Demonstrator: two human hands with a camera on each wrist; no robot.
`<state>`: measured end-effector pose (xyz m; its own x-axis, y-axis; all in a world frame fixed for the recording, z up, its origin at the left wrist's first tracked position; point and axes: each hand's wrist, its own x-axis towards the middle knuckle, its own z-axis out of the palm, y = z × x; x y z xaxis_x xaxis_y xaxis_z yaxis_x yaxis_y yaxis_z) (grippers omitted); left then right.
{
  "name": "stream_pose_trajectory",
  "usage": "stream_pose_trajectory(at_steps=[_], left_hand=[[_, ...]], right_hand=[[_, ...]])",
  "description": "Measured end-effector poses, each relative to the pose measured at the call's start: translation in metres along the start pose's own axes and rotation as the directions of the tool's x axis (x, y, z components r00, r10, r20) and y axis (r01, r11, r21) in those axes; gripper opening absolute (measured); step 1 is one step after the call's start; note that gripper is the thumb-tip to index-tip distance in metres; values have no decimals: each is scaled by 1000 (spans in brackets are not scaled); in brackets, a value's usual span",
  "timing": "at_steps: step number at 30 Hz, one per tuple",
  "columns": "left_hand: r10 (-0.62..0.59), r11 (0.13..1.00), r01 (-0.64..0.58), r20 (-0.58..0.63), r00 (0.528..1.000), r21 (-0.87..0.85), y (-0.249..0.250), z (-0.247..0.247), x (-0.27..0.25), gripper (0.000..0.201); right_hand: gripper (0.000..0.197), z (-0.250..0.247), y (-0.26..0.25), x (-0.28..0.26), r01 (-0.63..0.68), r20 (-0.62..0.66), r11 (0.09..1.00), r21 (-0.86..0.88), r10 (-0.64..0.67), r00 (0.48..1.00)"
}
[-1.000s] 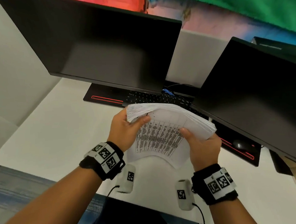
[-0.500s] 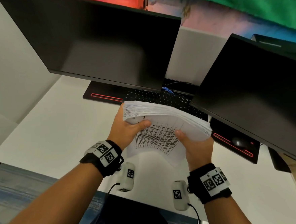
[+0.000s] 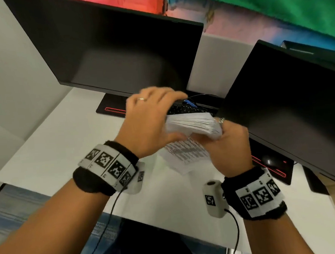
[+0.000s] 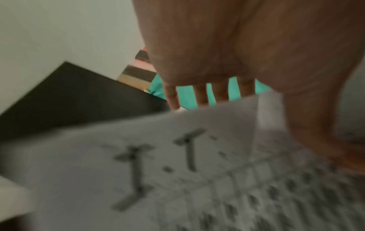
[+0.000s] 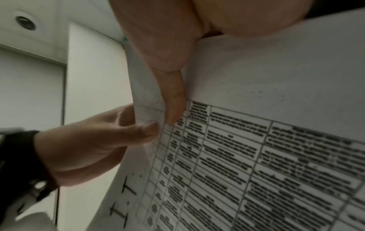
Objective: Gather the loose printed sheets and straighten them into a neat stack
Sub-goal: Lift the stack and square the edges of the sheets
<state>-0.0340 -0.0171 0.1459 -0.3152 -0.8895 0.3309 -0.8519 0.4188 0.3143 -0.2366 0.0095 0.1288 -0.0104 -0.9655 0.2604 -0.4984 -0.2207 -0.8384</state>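
Note:
A thick stack of printed sheets (image 3: 192,124) is held in the air above the white desk (image 3: 65,146), with its edge toward me. A sheet printed with a table (image 3: 186,155) hangs below it. My left hand (image 3: 170,118) straddles the stack's left side. Its fingers (image 4: 201,95) reach straight behind the paper (image 4: 138,171) and its thumb (image 5: 146,129) presses the front. My right hand (image 3: 214,131) grips the right side, with its thumb (image 5: 173,101) flat on the printed page (image 5: 256,156) and its fingers hidden behind. The left hand is blurred.
Two dark monitors stand close behind, one at the left (image 3: 117,51) and one at the right (image 3: 289,102). Under them are a black keyboard (image 3: 187,108), a black mat with red lines (image 3: 272,171) and a mouse (image 3: 268,161). A grey partition (image 3: 10,68) closes the left side.
The fanned sheets have been drawn into a more compact stack and raised toward the keyboard. My left hand has turned its back to the camera, fingers reaching behind the stack. My right hand keeps its grip.

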Motion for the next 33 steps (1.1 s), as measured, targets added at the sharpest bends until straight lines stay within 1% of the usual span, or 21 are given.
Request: stream_pose_trajectory(at_steps=[2,3,4,6,7,8,9,10,11,12,14,16,18,19,22,24,26,27,29,31,33], left_hand=[[15,986,-3,72,997,-164,3,5,8,36],[-3,969,21,72,997,-246,-1,10,8,33],[-49,948,67,66,997,-311,-6,13,5,32],[-194,870,195,49,980,-453,-20,10,-3,31],[-268,811,259,62,962,-524,-28,8,-8,28],[-321,743,311,92,943,-593,-37,8,-13,27],[-353,668,347,131,926,-658,-45,9,-18,27],[-374,584,379,177,910,-717,-51,11,-21,29],[-391,503,404,216,895,-764,-54,15,-24,31],[-413,443,419,235,880,-792,-55,23,-26,33],[-493,428,420,183,851,-800,-50,43,-30,30],[-581,469,412,78,810,-782,-40,62,-37,25],[-608,487,421,49,792,-765,-37,80,-48,24],[-602,492,440,71,795,-752,-39,89,-56,27],[-527,480,498,217,822,-722,-51,108,-79,49],[-495,450,464,220,841,-763,-51,107,-86,61],[-513,360,397,176,840,-844,-47,101,-85,58],[-530,306,365,161,832,-879,-46,100,-84,53],[-581,251,331,131,803,-910,-44,97,-82,50],[-614,177,348,173,770,-921,-44,97,-79,58],[-592,61,380,273,758,-923,-44,96,-76,68]], right_hand=[[16,4,-7,4,41,-49,998,-50,-44,998],[22,5,-4,4,33,-106,997,-70,-40,994],[35,6,2,2,7,-181,992,-126,-30,983],[77,2,28,-7,-145,-345,962,-229,59,937],[95,0,42,-14,-250,-411,954,-166,163,897],[107,-3,55,-19,-331,-420,943,-8,298,857],[110,-3,66,-23,-370,-364,907,204,421,831],[106,-2,74,-25,-387,-264,837,387,502,823],[94,-2,78,-25,-410,-148,769,490,537,830],[78,-3,79,-23,-440,-58,732,521,544,837],[46,-5,79,-20,-428,-34,738,522,519,854],[31,-7,79,-23,-368,-119,767,526,495,861],[34,-4,85,-36,-306,-217,821,483,450,866],[38,1,91,-46,-311,-235,834,455,450,862],[38,17,113,-73,-451,-158,779,436,560,814],[38,18,124,-77,-502,-132,756,419,598,790],[39,16,128,-78,-509,-126,754,415,601,789],[41,15,127,-78,-508,-120,756,412,598,793],[44,15,128,-79,-503,-102,762,409,585,804],[47,16,127,-78,-513,-80,763,393,584,808],[56,16,128,-80,-517,-74,766,382,583,809]])
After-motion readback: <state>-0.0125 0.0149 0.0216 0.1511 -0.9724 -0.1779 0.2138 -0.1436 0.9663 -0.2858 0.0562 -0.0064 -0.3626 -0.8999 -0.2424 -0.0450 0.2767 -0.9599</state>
